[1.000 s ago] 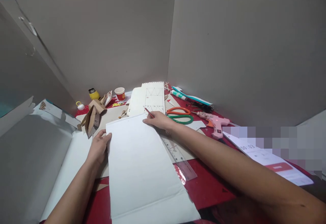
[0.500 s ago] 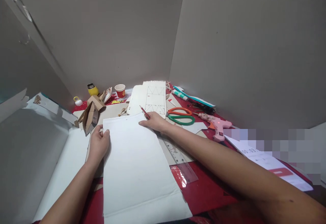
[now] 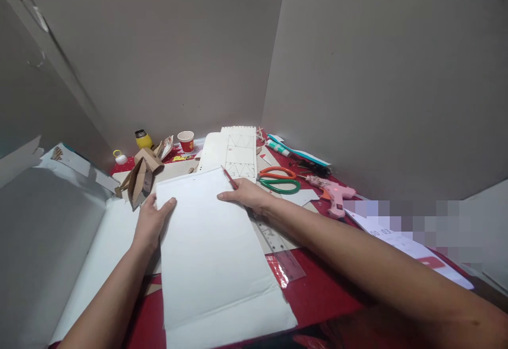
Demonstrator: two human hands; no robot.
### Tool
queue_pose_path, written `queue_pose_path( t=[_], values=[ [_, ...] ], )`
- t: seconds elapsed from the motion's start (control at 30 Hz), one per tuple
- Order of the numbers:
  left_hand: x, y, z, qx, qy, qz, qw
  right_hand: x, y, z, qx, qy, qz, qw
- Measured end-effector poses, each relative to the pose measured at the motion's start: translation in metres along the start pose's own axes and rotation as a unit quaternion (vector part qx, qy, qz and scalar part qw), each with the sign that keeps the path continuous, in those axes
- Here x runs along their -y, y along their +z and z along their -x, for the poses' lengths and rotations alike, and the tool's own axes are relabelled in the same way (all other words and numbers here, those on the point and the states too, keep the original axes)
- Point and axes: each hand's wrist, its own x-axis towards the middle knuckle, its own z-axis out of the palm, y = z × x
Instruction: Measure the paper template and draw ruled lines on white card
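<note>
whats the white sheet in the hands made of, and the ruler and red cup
Sheet: probably matte cardboard; it looks stiff, creased across its near end. Ruler: likely clear, glossy plastic; the red surface shows through. Cup: perhaps smooth paper, judging by its pale rim and printed side.

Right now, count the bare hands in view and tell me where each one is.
2. The left hand is at the white board's upper left edge; the right hand, holding a red pencil, is at its upper right.

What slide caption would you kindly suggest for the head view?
Left hand grips a white board; right hand, at its edge, holds a pencil near scissors and glue gun.
</note>
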Motion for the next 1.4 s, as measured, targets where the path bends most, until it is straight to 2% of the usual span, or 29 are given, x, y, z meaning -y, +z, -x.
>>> queue_pose_path(
  t=[0.1, 0.17, 0.33, 0.53, 0.63, 0.8, 0.9, 1.0, 1.13, 1.4],
  values=[
    [-0.001, 0.001, 0.007, 0.082, -0.036, -0.001, 0.996, 0.007, -0.003, 0.002, -0.028, -0.010, -0.028, 0.999],
    [-0.001, 0.002, 0.010, 0.105, -0.034, -0.003, 0.994, 0.009, -0.004, 0.004, -0.030, -0.012, -0.044, 0.999],
    [0.000, 0.004, 0.016, 0.087, 0.021, -0.035, 0.995, 0.004, 0.002, 0.010, -0.051, -0.018, -0.031, 0.998],
    [0.005, 0.007, 0.020, 0.041, 0.039, -0.094, 0.994, 0.001, 0.007, 0.008, -0.080, -0.018, 0.009, 0.997],
    [0.007, 0.003, 0.017, 0.046, 0.008, -0.087, 0.995, 0.005, 0.008, 0.007, -0.074, -0.016, 0.009, 0.997],
    [-0.005, -0.007, 0.016, 0.142, -0.090, -0.015, 0.986, 0.013, 0.005, 0.008, -0.032, -0.026, -0.047, 0.998],
    [-0.011, -0.008, 0.018, 0.168, -0.118, 0.014, 0.979, 0.014, 0.002, 0.013, -0.005, -0.017, -0.074, 0.997],
    [-0.011, -0.006, 0.020, 0.148, -0.109, 0.031, 0.983, 0.010, 0.000, 0.022, 0.008, -0.004, -0.069, 0.998],
    [-0.008, -0.003, 0.019, 0.114, -0.090, 0.027, 0.989, 0.002, 0.001, 0.028, -0.017, -0.009, -0.029, 0.999],
    [-0.003, -0.003, 0.019, 0.089, -0.062, -0.016, 0.994, -0.004, 0.006, 0.018, -0.062, -0.019, 0.039, 0.997]
  ],
)
